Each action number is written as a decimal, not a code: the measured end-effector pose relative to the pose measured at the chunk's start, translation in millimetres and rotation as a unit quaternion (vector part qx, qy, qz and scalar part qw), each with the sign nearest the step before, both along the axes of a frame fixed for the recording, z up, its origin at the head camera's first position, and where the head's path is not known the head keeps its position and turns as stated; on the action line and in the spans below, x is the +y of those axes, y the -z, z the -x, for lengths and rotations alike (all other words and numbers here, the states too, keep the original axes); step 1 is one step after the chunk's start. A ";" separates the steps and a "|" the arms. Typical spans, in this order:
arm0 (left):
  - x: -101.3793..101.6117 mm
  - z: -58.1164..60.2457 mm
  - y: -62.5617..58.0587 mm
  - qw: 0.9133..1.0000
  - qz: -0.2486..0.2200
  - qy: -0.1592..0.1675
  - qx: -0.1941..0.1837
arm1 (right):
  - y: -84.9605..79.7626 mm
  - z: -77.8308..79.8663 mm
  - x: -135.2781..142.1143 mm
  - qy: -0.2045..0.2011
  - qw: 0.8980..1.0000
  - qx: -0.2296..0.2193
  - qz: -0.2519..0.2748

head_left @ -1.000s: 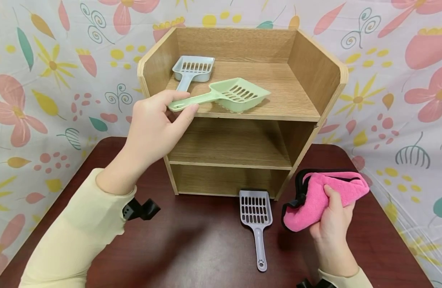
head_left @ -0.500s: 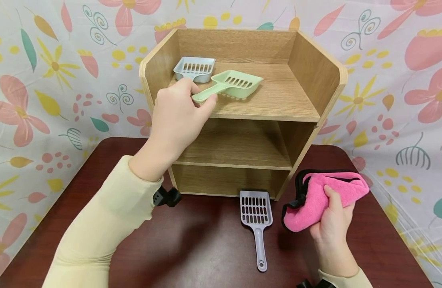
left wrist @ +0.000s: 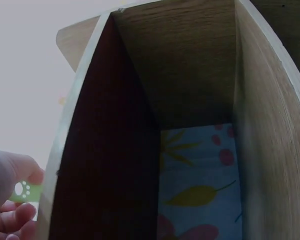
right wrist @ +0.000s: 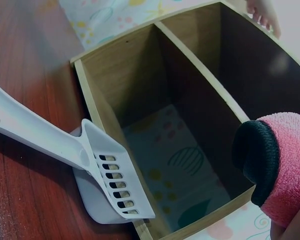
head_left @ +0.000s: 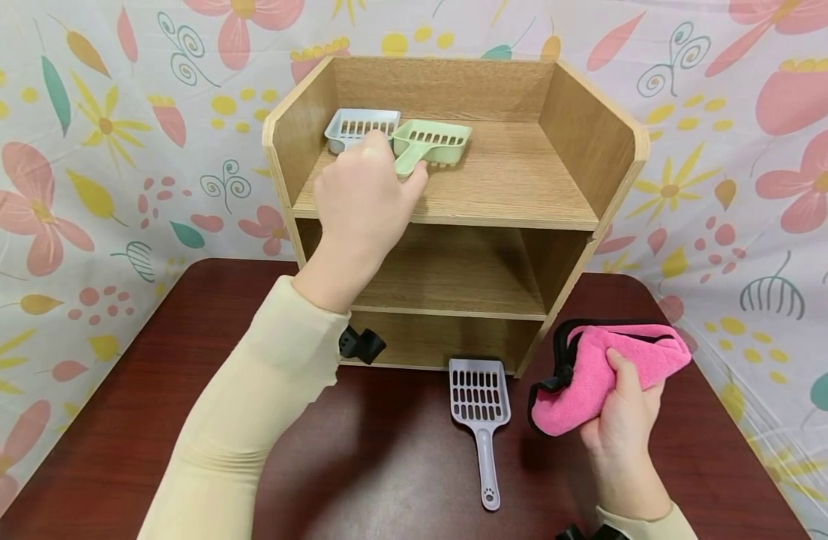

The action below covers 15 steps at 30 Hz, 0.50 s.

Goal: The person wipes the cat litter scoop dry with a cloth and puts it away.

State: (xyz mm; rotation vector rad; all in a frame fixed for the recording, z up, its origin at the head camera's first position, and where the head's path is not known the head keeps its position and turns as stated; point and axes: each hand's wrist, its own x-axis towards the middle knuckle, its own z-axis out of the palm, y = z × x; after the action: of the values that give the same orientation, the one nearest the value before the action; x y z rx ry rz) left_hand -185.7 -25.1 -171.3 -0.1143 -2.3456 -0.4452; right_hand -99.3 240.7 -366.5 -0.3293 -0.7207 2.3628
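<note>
My left hand (head_left: 367, 195) pinches the handle of a green litter scoop (head_left: 433, 141) over the top shelf. Its slotted pan sits right beside a light blue litter scoop (head_left: 360, 126), whose handle my hand hides. In the left wrist view, the paw-print end of the green handle (left wrist: 28, 192) shows between the fingers. Low on the right, my right hand (head_left: 626, 427) grips a folded pink cloth (head_left: 606, 371) with black edging, held above the table. A grey-lilac litter scoop (head_left: 480, 397) lies on the table, its pan against the shelf's foot.
A wooden shelf unit (head_left: 441, 224) with two lower compartments stands on the dark red table (head_left: 360, 465). Raised side panels (head_left: 592, 135) and a back board enclose its top. A flower-printed curtain (head_left: 117, 195) hangs behind and at both sides.
My left hand has moved right and farther back, carrying the green scoop deeper over the top shelf, beside the blue one. The right hand and cloth have stayed put.
</note>
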 end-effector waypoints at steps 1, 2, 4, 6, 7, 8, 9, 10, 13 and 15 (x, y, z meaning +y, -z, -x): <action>0.6 1.5 0.2 1.000 -0.002 -0.003 -0.003 | 0.2 0.1 0.0 0.000 1.000 0.000 0.000; 1.1 2.9 0.3 1.000 -0.006 -0.004 -0.006 | 0.4 0.2 0.0 0.000 1.000 0.001 0.000; 1.5 5.4 0.2 1.000 -0.014 -0.006 -0.014 | 0.8 0.3 -0.2 -0.001 1.000 -0.001 -0.001; 1.8 7.3 -0.3 0.999 -0.019 -0.010 -0.026 | 1.1 0.5 -0.3 -0.001 1.000 -0.003 -0.002; 2.1 8.4 -0.6 0.999 -0.019 -0.012 -0.033 | 1.3 0.6 -0.3 -0.001 1.000 -0.005 -0.004; 2.3 9.4 -1.1 0.999 -0.018 -0.016 -0.040 | 1.5 0.8 -0.3 -0.001 1.000 -0.007 -0.005; 2.7 10.1 -1.8 0.999 -0.015 -0.020 -0.047 | 1.6 0.8 -0.3 -0.002 1.000 -0.010 -0.007; 3.2 11.0 -2.4 0.998 -0.010 -0.025 -0.054 | 1.7 0.8 -0.2 -0.002 1.000 -0.011 -0.008; 4.8 13.9 -4.4 0.997 0.012 -0.036 -0.068 | 2.0 1.0 -0.1 -0.002 1.000 -0.017 -0.013; 5.7 15.3 -4.8 0.996 0.022 -0.041 -0.071 | 2.1 1.0 -0.2 -0.002 1.000 -0.022 -0.015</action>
State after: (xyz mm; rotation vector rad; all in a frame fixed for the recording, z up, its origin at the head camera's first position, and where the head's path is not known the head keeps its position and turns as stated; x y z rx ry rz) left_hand -201.0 -19.4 -166.5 -0.0077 -2.4901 -0.3722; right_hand -100.3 240.5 -368.6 -0.3680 -0.7758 2.3525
